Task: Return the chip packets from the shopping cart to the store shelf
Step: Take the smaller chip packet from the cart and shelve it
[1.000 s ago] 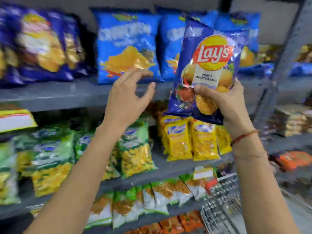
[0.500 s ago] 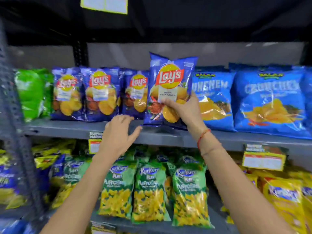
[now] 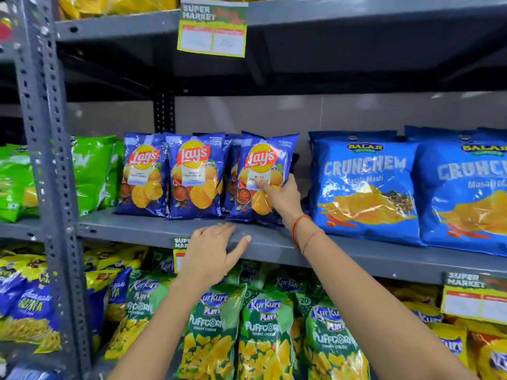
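Chips on the grey shelf [image 3: 274,242]: my right hand [image 3: 282,200] grips a dark blue chip packet [image 3: 263,171] by its lower right side, thumb across the front, and the packet stands upright on the shelf at the right end of a row of matching packets [image 3: 170,174]. Its bottom edge touches the shelf board (whether it leans on the packet behind, I cannot tell). My left hand [image 3: 211,253] lies flat and empty, fingers spread, over the front lip of the same shelf, just below the row. Bigger light blue bags [image 3: 365,185] sit to the right, green puffcorn bags [image 3: 263,335] one shelf down.
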